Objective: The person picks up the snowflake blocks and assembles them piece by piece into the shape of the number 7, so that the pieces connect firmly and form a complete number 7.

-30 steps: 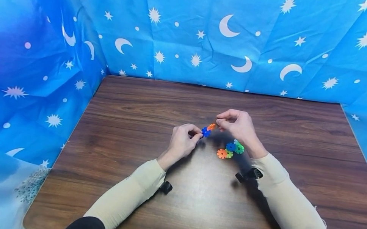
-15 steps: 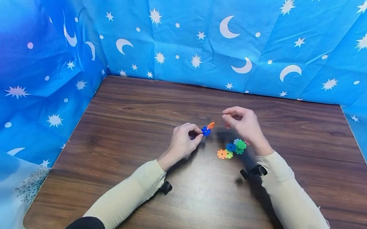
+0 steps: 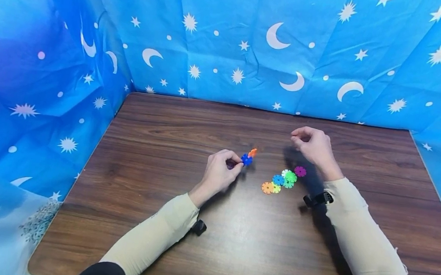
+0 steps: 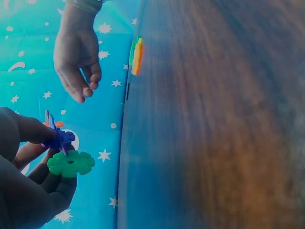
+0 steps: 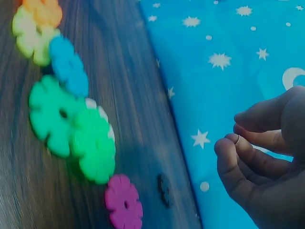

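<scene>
My left hand (image 3: 219, 172) pinches a small cluster of notched plastic discs between thumb and fingers, raised over the table. A blue disc (image 3: 246, 160) and an orange disc (image 3: 253, 152) of it show in the head view. A green disc (image 4: 71, 164) sits below the blue part in the left wrist view; fingers partly hide the rest. My right hand (image 3: 315, 148) hovers to the right with its fingers loosely curled, nothing between them. Nearest to it lies a magenta disc (image 3: 300, 171) on the table.
Left of the magenta disc, loose discs overlap in a row: bright green (image 3: 291, 177), blue (image 3: 278, 180), yellow-green (image 3: 276, 188) and orange (image 3: 267, 187). A small dark notched piece (image 5: 164, 190) lies beyond the magenta one. A blue star-patterned cloth (image 3: 232, 42) hangs behind the wooden table (image 3: 164, 121).
My right hand has drawn away rightward from the orange disc of the cluster, uncovering the magenta disc. My left hand has stayed in place, still pinching the cluster.
</scene>
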Demonstrator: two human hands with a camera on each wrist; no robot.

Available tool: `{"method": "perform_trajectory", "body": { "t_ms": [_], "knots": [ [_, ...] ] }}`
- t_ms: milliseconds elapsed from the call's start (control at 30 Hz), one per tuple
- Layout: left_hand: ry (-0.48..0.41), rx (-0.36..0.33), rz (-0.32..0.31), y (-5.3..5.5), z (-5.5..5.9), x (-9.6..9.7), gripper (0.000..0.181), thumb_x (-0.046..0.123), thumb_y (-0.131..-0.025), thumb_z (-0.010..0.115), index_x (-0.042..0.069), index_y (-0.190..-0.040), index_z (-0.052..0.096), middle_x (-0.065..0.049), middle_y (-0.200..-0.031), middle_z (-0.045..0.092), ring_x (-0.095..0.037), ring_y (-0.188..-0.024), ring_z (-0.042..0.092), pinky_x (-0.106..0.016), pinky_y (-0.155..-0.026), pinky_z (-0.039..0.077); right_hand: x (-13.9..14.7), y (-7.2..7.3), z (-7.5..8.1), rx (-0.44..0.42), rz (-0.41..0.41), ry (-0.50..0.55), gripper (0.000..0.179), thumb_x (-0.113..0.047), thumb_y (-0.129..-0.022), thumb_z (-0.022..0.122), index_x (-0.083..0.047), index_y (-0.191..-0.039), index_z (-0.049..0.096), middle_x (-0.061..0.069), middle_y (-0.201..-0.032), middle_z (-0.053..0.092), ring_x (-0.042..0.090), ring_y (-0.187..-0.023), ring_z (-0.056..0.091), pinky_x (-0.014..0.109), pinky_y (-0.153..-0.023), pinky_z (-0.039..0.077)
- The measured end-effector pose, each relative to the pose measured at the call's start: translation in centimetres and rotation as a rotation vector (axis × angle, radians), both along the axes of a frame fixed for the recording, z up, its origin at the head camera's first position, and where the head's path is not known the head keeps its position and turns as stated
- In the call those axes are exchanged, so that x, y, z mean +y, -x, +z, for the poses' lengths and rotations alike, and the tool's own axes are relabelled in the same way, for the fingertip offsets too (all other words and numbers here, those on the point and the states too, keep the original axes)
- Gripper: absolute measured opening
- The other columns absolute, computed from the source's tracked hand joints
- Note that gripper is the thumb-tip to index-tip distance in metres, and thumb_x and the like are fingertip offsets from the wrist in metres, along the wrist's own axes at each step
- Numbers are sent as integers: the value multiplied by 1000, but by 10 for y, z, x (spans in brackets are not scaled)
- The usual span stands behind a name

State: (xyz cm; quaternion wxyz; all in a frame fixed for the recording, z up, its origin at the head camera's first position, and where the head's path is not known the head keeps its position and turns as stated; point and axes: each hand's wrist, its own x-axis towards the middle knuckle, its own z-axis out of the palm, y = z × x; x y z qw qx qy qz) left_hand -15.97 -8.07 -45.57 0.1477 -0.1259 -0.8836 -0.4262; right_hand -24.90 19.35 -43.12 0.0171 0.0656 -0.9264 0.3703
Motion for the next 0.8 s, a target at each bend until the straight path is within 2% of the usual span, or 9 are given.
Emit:
{"method": "perform_trajectory", "body": {
  "t_ms": [300,567,800],
  "knots": [
    [-3,0,-2,0,-1,-1,5,14,-82,74,9,-80,74,-1,-82,71,-9,-69,66,-15,-63,51,14,8,-10,-9,-19,-65,20,-19,-93,65,-6,-107,68,15,-98,70,29,-91,60,38,-75,41],
    [-8,-15,-9,1,-2,0,5,14,-82,74,9,-81,74,-2,-83,71,-10,-70,66,-20,-63,54,18,11,-24,-54,-25,-105,23,-19,-92,65,-3,-109,66,19,-103,70,32,-91,62,42,-75,45],
    [-10,-17,-5,1,0,0,4,14,-82,75,10,-81,75,-1,-83,71,-10,-69,66,-15,-63,51,18,15,-27,-100,-16,-122,31,-19,-90,67,0,-114,64,21,-107,69,32,-89,66,48,-84,47]
  ]
}}
